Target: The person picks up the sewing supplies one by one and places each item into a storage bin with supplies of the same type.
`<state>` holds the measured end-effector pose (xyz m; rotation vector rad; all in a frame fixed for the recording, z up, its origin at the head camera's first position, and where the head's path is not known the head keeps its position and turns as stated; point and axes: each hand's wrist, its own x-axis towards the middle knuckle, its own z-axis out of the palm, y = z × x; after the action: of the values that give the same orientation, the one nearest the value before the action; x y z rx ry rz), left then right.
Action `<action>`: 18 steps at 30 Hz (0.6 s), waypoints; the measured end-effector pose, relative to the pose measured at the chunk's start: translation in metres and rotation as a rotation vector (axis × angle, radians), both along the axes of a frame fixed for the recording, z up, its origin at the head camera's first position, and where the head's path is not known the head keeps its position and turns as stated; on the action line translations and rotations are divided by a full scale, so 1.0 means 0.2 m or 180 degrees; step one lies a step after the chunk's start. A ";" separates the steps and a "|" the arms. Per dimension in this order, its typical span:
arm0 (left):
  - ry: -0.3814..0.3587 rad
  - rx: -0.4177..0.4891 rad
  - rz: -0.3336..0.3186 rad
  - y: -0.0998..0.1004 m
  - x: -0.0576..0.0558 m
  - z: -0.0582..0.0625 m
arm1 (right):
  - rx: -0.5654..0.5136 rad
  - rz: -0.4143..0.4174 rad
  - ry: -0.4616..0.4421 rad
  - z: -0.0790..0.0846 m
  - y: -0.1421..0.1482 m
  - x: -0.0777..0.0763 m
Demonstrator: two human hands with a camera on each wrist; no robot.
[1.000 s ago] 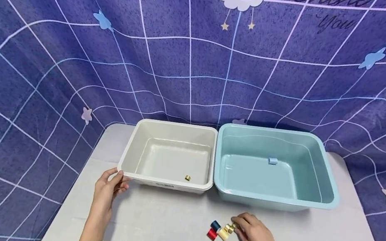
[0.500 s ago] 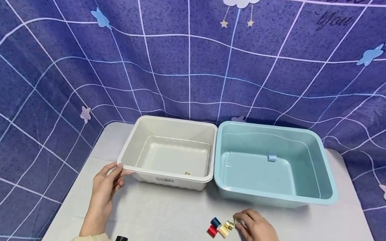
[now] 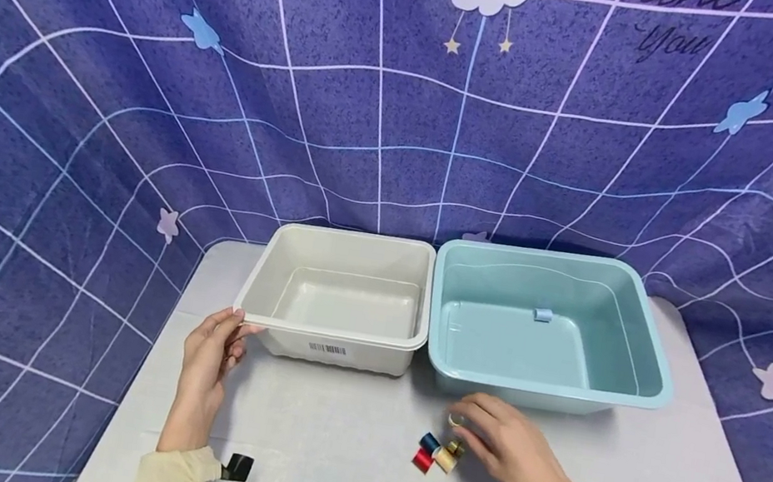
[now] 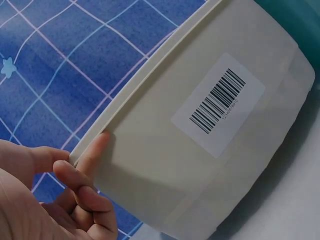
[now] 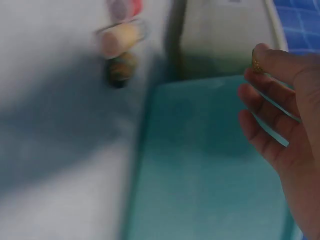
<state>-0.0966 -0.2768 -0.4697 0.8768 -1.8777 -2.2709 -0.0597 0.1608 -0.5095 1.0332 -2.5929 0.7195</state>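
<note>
In the head view my left hand (image 3: 210, 348) pinches the front-left rim of a cream plastic basin (image 3: 341, 333), whose barcoded front wall faces me. The left wrist view shows thumb and fingers on the rim, other fingers curled below the basin (image 4: 150, 165). My right hand (image 3: 509, 446) pinches a small gold ring-like piece (image 5: 256, 61) between thumb and forefinger, above the table in front of the basins. Beside it lie a navy thread spool (image 3: 429, 443), a red spool (image 3: 422, 460), a cream spool (image 3: 445, 460) and another gold piece (image 3: 456, 447).
A teal basin (image 3: 545, 388) stands against the cream one on the right. It holds a light blue spool (image 3: 543, 315). Both sit on a white-covered table (image 3: 324, 442), with a blue gridded curtain (image 3: 333, 98) behind and at the sides.
My right hand has lifted a gold piece from the cluster and moved it up and left. The cream basin's front rim has risen in my left hand, hiding the gold piece inside.
</note>
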 end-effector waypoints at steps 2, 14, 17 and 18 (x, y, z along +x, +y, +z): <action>-0.0007 0.0015 0.0004 -0.01 -0.01 0.01 | 0.0004 0.0088 -0.0031 0.06 -0.03 -0.02; 0.0023 0.0052 -0.0097 -0.02 -0.07 0.06 | -0.0729 0.0672 -0.0807 0.39 -0.17 -0.17; 0.0062 0.0035 -0.0163 -0.03 -0.08 0.06 | -0.0729 0.0671 -0.0967 0.47 -0.21 -0.27; 0.0077 0.0043 -0.0182 -0.03 -0.08 0.07 | -0.0719 0.0662 -0.1010 0.49 -0.23 -0.30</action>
<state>-0.1124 -0.2831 -0.4564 0.8035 -1.9036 -2.3185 -0.1204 0.1147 -0.4111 1.2110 -2.5959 1.2903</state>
